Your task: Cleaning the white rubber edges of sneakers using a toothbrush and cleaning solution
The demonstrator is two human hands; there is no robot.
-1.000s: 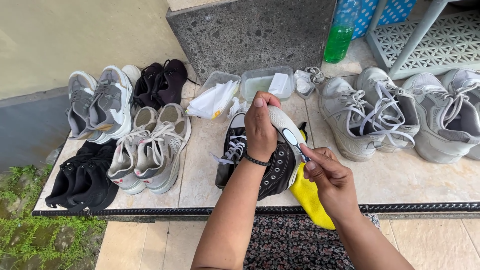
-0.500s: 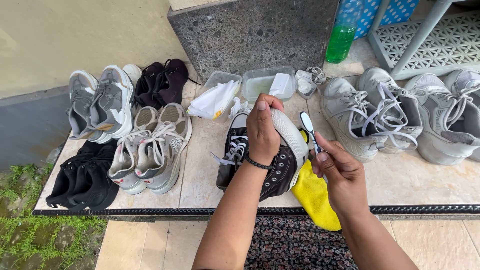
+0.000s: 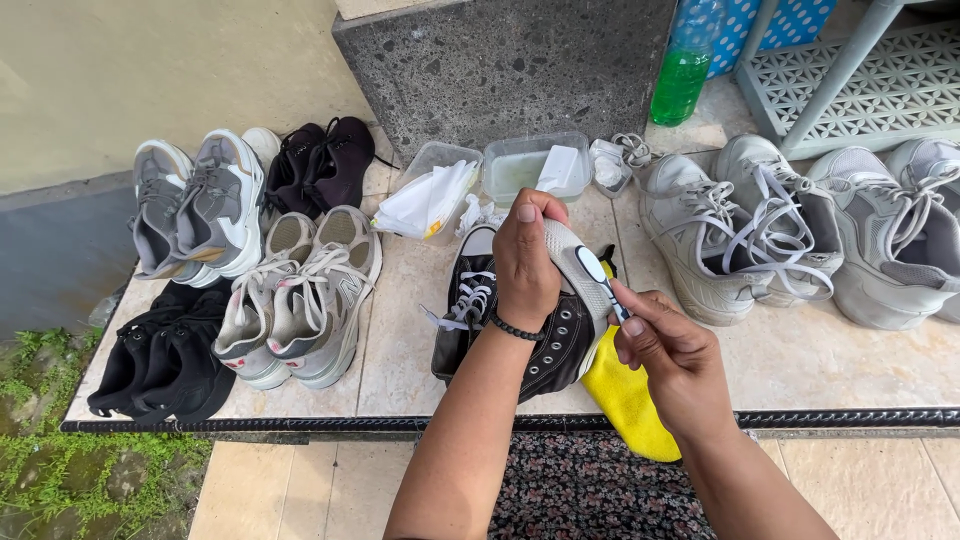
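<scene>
My left hand [image 3: 525, 262] grips a black high-top sneaker [image 3: 570, 335] by its white rubber toe, holding it tilted above the tiled ledge. My right hand [image 3: 668, 350] holds a small brush [image 3: 598, 276] with its head pressed on the white sole edge of that sneaker. A second black sneaker [image 3: 467, 305] with white laces lies on the ledge just left of it. A yellow cloth [image 3: 628, 400] lies under the held shoe at the ledge's front edge.
Grey and black sneaker pairs [image 3: 300, 295] fill the left of the ledge; grey-white pairs [image 3: 740, 225] stand on the right. Two clear plastic tubs [image 3: 530, 165], a green-liquid bottle [image 3: 682, 80] and a plastic shelf [image 3: 850, 70] stand behind. A patterned mat [image 3: 590, 490] lies below.
My right hand has moved the brush back down along the sneaker's white sole after lifting it off to the right. My left hand keeps its grip on the toe.
</scene>
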